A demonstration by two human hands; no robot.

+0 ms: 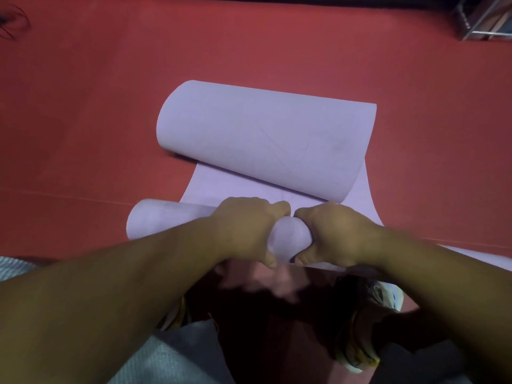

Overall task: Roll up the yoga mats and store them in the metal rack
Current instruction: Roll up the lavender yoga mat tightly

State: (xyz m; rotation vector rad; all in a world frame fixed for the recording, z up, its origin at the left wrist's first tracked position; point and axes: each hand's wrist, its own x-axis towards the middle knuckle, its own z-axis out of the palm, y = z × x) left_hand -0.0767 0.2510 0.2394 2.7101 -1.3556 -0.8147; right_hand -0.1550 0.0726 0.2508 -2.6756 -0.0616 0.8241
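Both hands, left hand (246, 228) and right hand (329, 234), clamp side by side around the lilac yoga mat's (266, 139) near roll; its far end curls just beyond them on red floor (83, 120). Metal rack (482, 18) far right.

A pale lilac yoga mat (266, 134) — plain, faint grey scuff lines crossing its curled surface — lies on a deep red floor (83, 106). A silver-grey metal rack (482, 20) glints at the corner; grey fabric (171, 356) and yellow-patterned cloth (354, 353) show below.
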